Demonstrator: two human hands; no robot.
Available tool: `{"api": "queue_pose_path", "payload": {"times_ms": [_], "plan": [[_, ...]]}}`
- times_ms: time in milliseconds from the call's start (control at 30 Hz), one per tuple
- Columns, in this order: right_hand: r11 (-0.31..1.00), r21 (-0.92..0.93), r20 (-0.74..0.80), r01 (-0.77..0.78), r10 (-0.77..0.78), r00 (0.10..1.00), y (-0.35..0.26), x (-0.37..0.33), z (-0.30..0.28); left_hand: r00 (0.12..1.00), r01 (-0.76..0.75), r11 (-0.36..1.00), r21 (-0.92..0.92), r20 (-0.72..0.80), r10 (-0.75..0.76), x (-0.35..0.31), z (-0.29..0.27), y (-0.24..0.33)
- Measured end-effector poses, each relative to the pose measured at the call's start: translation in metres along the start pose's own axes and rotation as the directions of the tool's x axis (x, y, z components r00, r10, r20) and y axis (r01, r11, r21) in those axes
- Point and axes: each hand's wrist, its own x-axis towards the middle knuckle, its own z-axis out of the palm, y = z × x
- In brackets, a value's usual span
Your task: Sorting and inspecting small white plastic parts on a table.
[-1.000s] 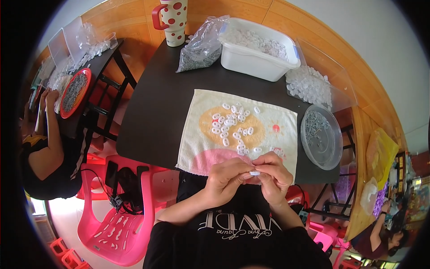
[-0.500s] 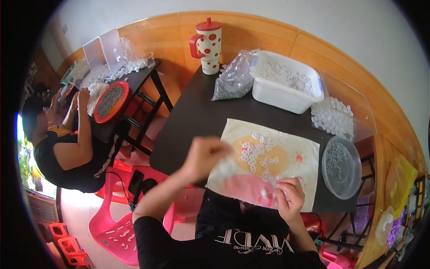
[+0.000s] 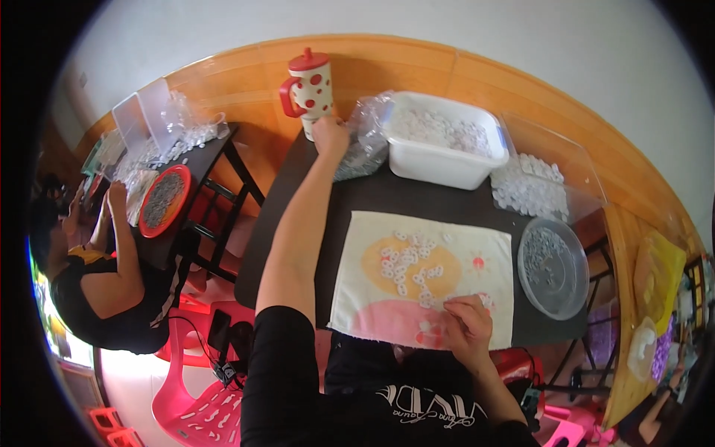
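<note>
My left hand (image 3: pixel 330 136) is stretched to the far left of the dark table, beside the base of a cream tumbler (image 3: pixel 313 93) with red dots and next to a clear plastic bag (image 3: pixel 360 165) of small grey pieces. Its fingers are bunched; what they hold, if anything, is hidden. My right hand (image 3: pixel 469 325) is over the near right part of a printed cream cloth (image 3: pixel 346 279). Thumb and fingers are pinched together there, on something too small to name. Several small white ring-like pieces (image 3: pixel 406 261) lie scattered on the cloth's yellow print.
Behind the cloth stands a white tub (image 3: pixel 439 165) of whitish pieces. To its right lies a pile of clear-white pieces (image 3: pixel 530 194); nearer is a round clear dish (image 3: pixel 558 302) of grey bits. At the left table (image 3: pixel 212 160) a person (image 3: pixel 104 287) works beside a red tray (image 3: pixel 183 216).
My left hand has moved from above the cloth's left side, away to the tumbler's base. My right hand stays pinched at the cloth. The whole view has shifted slightly.
</note>
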Motion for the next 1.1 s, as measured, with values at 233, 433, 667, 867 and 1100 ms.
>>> {"api": "queue_pose_path", "payload": {"times_ms": [233,433,667,867,1100], "plan": [[0.988,0.143,0.021,-0.057,0.054,0.998,0.014,0.002,-0.007,0.948,-0.312,0.95,-0.017,0.059,0.313,-0.019,-0.055,0.002],[0.989,0.096,-0.01,-0.116,0.118,0.993,0.01,0.012,-0.044,0.773,-0.505,0.82,-0.27,0.281,0.568,-0.14,-0.153,0.056],[0.995,-0.085,0.175,0.055,-0.04,0.984,0.006,0.026,-0.029,0.632,-0.577,0.761,-0.296,0.429,0.645,-0.264,-0.176,0.099],[0.961,-0.25,0.174,0.121,-0.079,0.982,0.009,0.03,-0.034,0.73,-0.463,0.867,-0.184,0.475,0.491,-0.288,-0.161,0.103],[0.922,-0.321,0.313,0.218,-0.114,0.943,-0.002,0.032,-0.008,0.776,-0.343,0.883,-0.32,0.433,0.458,-0.287,-0.167,0.094]]}}
